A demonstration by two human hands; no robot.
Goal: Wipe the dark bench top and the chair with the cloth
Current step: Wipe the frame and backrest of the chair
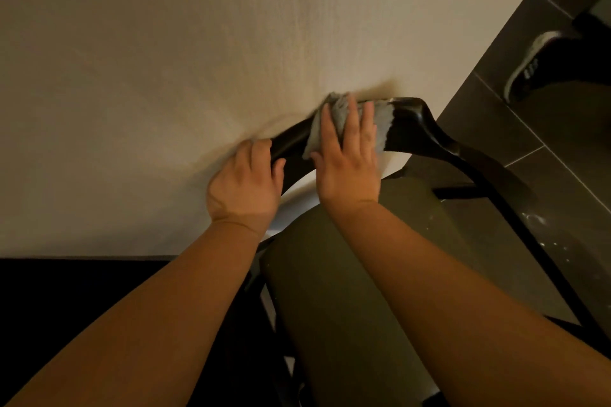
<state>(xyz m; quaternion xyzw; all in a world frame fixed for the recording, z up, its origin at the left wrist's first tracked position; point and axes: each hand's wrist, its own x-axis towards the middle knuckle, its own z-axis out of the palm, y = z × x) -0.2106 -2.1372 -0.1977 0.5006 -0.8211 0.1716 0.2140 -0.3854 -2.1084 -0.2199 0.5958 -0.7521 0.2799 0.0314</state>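
Hands (246,182) (347,158), cloth (381,129) on chair (411,124) top edge

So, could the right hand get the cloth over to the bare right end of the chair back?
Probably yes. The right hand presses the cloth flat on the chair back, just beside that bare end, with nothing between; the left hand grips the other side.

The cloth (382,129) lies on the chair backrest (410,122) (wall (165,59) right behind it), right hand (347,162) on top, left hand (244,185) just left.
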